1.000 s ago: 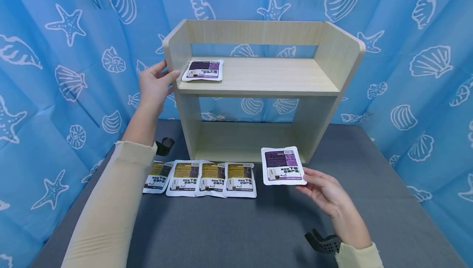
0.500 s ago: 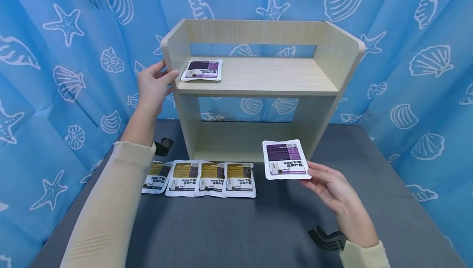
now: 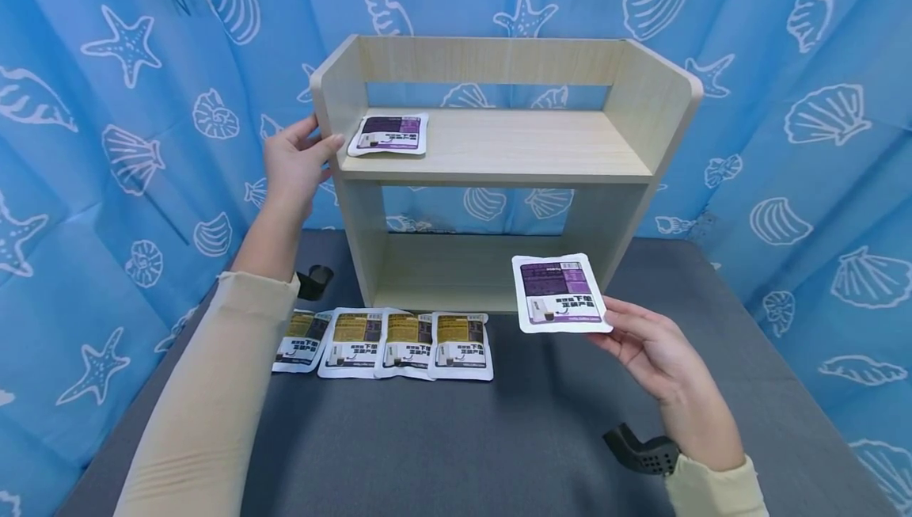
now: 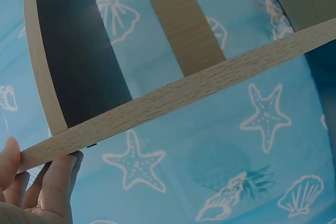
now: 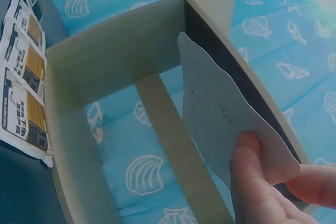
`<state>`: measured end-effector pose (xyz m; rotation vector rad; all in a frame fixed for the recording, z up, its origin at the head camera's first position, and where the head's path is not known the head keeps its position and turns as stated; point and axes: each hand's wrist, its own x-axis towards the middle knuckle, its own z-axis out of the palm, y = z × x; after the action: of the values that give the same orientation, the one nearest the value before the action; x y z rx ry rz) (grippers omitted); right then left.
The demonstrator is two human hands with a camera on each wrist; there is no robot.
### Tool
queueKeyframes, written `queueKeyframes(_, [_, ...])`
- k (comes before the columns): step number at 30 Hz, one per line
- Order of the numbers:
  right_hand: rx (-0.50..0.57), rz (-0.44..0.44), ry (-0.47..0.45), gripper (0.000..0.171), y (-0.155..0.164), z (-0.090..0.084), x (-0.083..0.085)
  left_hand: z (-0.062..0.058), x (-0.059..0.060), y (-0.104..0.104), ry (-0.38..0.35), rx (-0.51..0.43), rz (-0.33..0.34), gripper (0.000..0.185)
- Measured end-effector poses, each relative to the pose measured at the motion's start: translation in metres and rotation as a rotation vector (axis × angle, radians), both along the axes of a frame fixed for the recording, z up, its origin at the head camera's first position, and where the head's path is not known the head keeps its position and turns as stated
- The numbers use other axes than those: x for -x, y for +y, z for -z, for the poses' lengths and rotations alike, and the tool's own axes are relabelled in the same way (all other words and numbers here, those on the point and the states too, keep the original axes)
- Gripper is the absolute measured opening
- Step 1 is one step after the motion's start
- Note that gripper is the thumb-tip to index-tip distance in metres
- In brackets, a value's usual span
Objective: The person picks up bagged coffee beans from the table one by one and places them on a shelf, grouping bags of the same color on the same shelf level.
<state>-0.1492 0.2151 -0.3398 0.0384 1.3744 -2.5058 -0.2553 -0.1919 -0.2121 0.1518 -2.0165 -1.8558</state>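
Note:
A light wooden two-level shelf (image 3: 499, 161) stands on the grey table. My left hand (image 3: 295, 165) grips its left side panel, thumb on the front edge (image 4: 31, 156). One purple-labelled white pouch (image 3: 388, 134) lies at the left end of the upper board. My right hand (image 3: 644, 347) pinches a second purple pouch (image 3: 559, 293) by its lower right corner and holds it in the air in front of the shelf's lower right opening; its plain back (image 5: 226, 114) shows in the right wrist view. Several yellow-labelled pouches (image 3: 388, 343) lie in an overlapping row on the table before the shelf.
Blue curtains (image 3: 107, 105) printed with shells and starfish close in the table (image 3: 463, 446) on the left, back and right. A small black clip (image 3: 317, 279) lies beside the shelf's left foot. The rest of the upper board and the lower level (image 3: 470, 271) hold nothing.
My right hand has lifted the purple pouch up and slightly right, toward the shelf. The left hand has stayed on the side panel.

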Motion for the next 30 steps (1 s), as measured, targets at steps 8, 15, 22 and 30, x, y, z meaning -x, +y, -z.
queueKeyframes(8, [0.021,0.001,0.011,0.027,0.000,-0.005,0.000,0.000,0.001,0.000,0.003,0.001,0.001,0.048])
queueKeyframes(15, [0.046,0.005,0.012,0.027,0.003,-0.011,0.000,-0.001,0.001,0.001,-0.010,0.012,0.002,0.049])
queueKeyframes(22, [0.095,-0.009,0.038,0.028,0.005,-0.017,0.001,0.000,0.002,0.001,-0.015,0.009,-0.002,0.050])
queueKeyframes(30, [0.120,-0.011,0.061,0.029,0.005,-0.022,0.003,0.001,0.001,0.000,-0.005,-0.004,0.002,0.049])
